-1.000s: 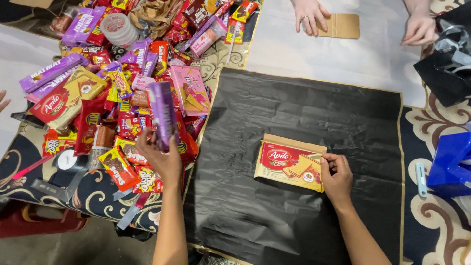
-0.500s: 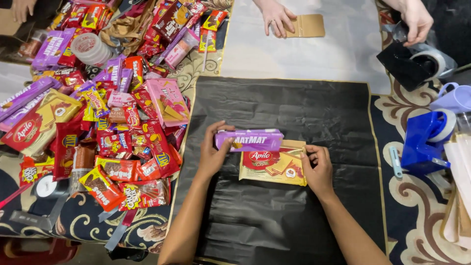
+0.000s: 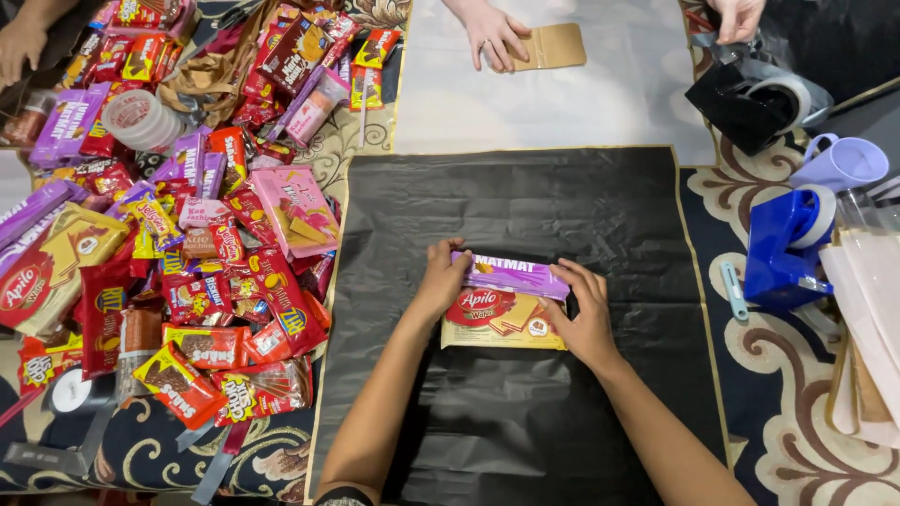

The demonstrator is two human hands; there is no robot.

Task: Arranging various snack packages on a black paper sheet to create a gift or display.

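A black plastic sheet (image 3: 525,206) covers the middle of the patterned surface and serves as the landmark here. Left of the sheet lies a big heap of snack packets (image 3: 178,244) in red, purple, pink and yellow. Beyond the sheet's far edge spreads a white sheet (image 3: 553,103), where another person's hand (image 3: 495,37) presses a small brown card (image 3: 553,47). Right of the black sheet stands a blue tape dispenser (image 3: 783,248). On the sheet's centre lies a flat cream and red wafer pack (image 3: 502,323), with a long purple bar (image 3: 511,274) lying across its far edge. The left hand (image 3: 441,276) is closed on the bar's left end; the right hand (image 3: 586,314) has its fingers spread, pressing the bar's right end and the pack.
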